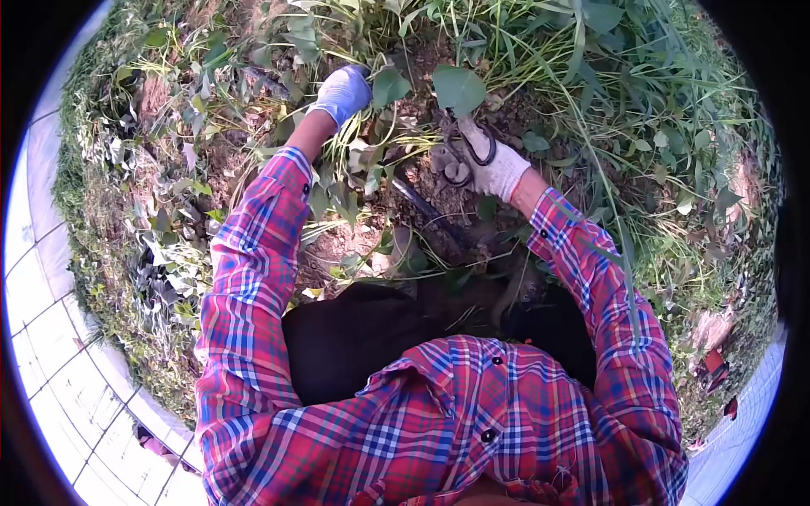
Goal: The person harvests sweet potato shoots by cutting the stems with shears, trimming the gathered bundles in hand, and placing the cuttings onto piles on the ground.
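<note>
My left hand (343, 94), in a pale bluish-white glove, is closed at the upper middle among green stems (359, 135); its fingertips are bent out of sight, against the plants. To its right, my right hand (494, 164), in a white glove with soiled fingers, is wrapped round the dark loop handles of scissors (481, 150). The scissors' blades are hidden by the hand and leaves. A broad green leaf (458, 89) hangs just above my right hand, and a smaller one (391, 86) sits beside my left hand.
A dark tube or strip (426, 207) lies on the soil below my hands. Tall grass (641, 76) grows at the upper right. Leafy vines and bare soil (337, 249) spread around. A pale sheet with dark grid lines (51, 312) borders the left. Red objects (714, 363) lie at the right.
</note>
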### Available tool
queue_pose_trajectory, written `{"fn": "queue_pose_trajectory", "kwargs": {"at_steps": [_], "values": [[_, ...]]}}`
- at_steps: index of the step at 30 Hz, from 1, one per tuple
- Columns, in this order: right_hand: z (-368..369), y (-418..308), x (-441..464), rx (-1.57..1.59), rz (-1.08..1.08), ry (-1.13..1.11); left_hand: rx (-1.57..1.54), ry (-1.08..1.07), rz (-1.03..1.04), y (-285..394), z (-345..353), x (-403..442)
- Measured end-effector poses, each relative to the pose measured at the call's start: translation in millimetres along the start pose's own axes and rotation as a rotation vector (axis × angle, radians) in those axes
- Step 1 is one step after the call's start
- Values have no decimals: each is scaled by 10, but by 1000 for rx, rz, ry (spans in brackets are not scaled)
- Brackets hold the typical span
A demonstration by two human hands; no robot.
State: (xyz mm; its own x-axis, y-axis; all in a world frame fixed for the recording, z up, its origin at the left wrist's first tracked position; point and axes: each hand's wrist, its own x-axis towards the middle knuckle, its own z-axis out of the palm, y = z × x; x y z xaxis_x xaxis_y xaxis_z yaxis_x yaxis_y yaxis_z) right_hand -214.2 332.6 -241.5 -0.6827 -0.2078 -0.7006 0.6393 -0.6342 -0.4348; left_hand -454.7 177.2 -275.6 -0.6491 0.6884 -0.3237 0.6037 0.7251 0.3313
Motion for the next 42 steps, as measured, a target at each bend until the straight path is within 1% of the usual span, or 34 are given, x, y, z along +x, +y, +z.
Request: {"fn": "queue_pose_trajectory", "kwargs": {"at_steps": [1,2,3,4,5,6,7,9,11,13,14,18,20,21,23,24,25,26,27,28,29,30,31,32,33,34,35,36,37,38,39,40,41,42], "values": [[33,13,34,44,-16,53,40,-21,56,256,-128,-83],[59,18,61,89,-36,110,-2,11,79,405,-122,-127],[-17,39,119,50,-23,75,62,-25,143,540,-138,-132],[6,47,133,43,-24,77,128,-49,154,565,-11,-32],[23,53,142,49,-72,80,193,-71,167,566,91,59],[24,44,141,56,-123,83,220,-105,153,563,113,99],[6,33,124,-62,-110,53,246,-141,141,566,140,142],[-60,57,142,-108,-50,58,303,-170,118,564,188,153],[-129,111,264,-77,-35,57,334,-184,102,568,206,80],[-119,111,354,16,22,49,313,-169,82,513,259,38],[-108,152,369,2,-30,79,301,-156,71,498,288,29],[-34,146,254,-89,-66,121,301,-161,40,495,358,-2],[-6,148,204,-102,-88,191,283,-145,32,446,409,-6],[-2,147,192,-98,-91,193,326,-203,0,451,342,-33],[37,152,185,-123,-31,144,231,-186,-62,284,252,-134],[123,77,125,-206,9,151,229,-126,-108,215,166,-218],[159,72,130,-206,3,146,209,-34,-192,142,44,-266],[187,86,127,-135,-6,129,147,9,-215,10,-110,-348],[203,98,115,-62,-13,114,3,151,-289,-243,-181,-369],[209,65,103,-66,-32,105,-111,250,-323,-398,-382,-453],[167,80,135,-31,-94,87,-98,318,-438,-371,-709,-603],[110,86,165,3,-155,70,-61,420,-494,-636,-822,-644],[45,6,159,68,-110,-19,36,542,-504,-644,-1032,-797],[9,-61,150,113,-77,-81,5,807,-235,-725,-1115,-914],[-16,-127,155,155,-46,-145,126,734,-344,-647,-1265,-985],[-11,-198,161,239,10,-219,353,846,-216,-503,-1332,-1063],[-2,-248,159,233,6,-218,578,949,-84,-355,-1333,-1087],[40,-325,124,199,-18,-247,343,870,-15,-320,-1260,-1006],[62,-378,106,165,-41,-275,286,800,191,-182,-1217,-920],[1,-435,158,137,-44,-330,73,621,274,0,-1106,-803],[-79,-441,266,130,-44,-326,140,502,408,298,-1072,-768],[-180,-413,400,-135,-157,-323,185,507,552,327,-799,-475],[-245,-435,492,-401,-267,-317,479,131,419,532,-785,-393],[-251,-506,530,-295,-146,-282,576,127,464,497,-564,-179]]}}
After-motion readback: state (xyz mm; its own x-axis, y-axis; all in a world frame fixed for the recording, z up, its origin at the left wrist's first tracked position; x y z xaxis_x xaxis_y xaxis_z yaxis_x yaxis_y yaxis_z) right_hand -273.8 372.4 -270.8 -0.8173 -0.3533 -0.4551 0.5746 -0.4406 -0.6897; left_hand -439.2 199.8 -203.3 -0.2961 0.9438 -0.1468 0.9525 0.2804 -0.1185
